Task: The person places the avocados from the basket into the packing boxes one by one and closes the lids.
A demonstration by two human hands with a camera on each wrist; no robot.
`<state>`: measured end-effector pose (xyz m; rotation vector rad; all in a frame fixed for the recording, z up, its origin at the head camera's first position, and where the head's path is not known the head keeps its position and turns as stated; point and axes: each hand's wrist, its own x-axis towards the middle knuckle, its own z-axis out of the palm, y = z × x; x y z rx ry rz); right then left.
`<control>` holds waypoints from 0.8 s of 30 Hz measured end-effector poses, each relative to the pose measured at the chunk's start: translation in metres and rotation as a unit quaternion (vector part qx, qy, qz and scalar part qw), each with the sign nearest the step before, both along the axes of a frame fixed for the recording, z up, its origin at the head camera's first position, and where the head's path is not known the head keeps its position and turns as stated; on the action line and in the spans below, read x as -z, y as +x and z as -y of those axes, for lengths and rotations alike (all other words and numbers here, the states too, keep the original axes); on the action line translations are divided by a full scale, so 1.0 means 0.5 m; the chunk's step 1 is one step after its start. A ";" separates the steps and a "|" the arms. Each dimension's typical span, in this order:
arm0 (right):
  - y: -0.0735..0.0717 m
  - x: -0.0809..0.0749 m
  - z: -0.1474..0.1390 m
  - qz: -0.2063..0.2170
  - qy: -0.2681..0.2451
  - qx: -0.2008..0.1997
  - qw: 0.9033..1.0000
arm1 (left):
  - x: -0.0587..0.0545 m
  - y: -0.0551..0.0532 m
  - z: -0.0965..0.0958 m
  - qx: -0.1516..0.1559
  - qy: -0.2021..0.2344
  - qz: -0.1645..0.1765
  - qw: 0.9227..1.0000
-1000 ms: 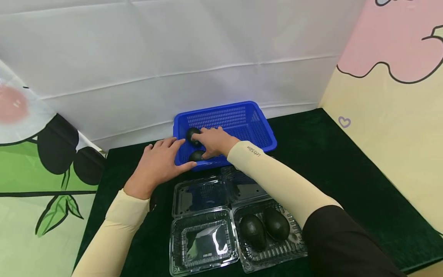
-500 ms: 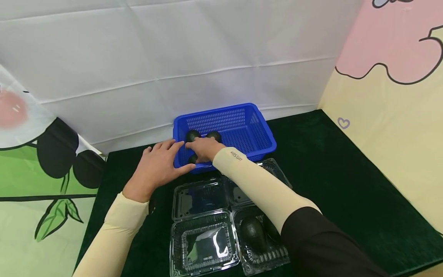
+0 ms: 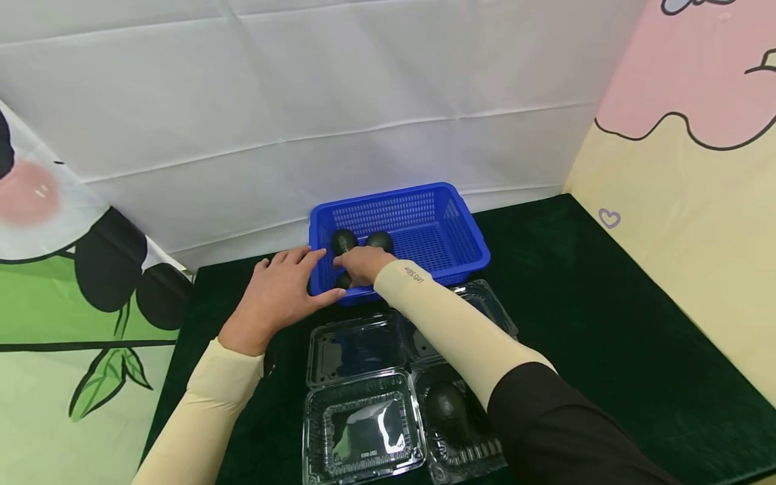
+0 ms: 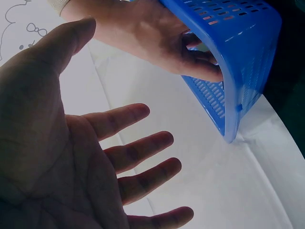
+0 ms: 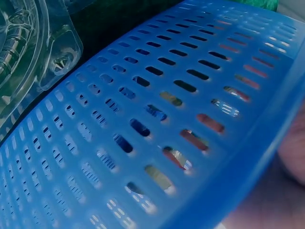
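Note:
My right hand reaches into the blue plastic basket, its fingers curled around a dark avocado at the front left. Most of that fruit is hidden under the hand. Just behind the fingers lie another avocado on the left and a third avocado to its right. My left hand is by the basket's left front corner, fingers spread and nothing in its palm. In the left wrist view, the right fingers bend inside the basket's rim; the right wrist view mostly shows the slotted basket wall.
In front of the basket, two clear plastic clamshell boxes lie with lids raised back: a left box without fruit and a right box holding dark avocados, partly behind my right sleeve. Dark green cloth covers the table, with a white backdrop behind.
My right hand has shifted toward the basket's front left and closed over the front avocado, uncovering the one at back right. The left hand holds its place.

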<state>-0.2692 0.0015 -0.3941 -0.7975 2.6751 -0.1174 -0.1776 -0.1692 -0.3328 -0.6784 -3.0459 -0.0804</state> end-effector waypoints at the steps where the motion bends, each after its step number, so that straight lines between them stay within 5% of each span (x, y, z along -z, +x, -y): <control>1: -0.001 0.001 0.000 0.003 -0.002 -0.001 1.000 | 0.001 -0.001 0.000 0.000 0.000 -0.001 1.000; 9: -0.006 0.007 0.001 -0.003 -0.005 -0.007 1.000 | 0.002 -0.005 0.001 0.001 0.001 0.002 1.000; 16: -0.005 -0.001 -0.005 -0.067 0.025 -0.013 0.997 | -0.001 -0.006 0.002 -0.001 0.001 0.002 1.000; 24: -0.007 -0.049 -0.049 -0.154 0.075 -0.023 0.985 | 0.001 -0.012 0.000 0.001 -0.001 -0.001 1.000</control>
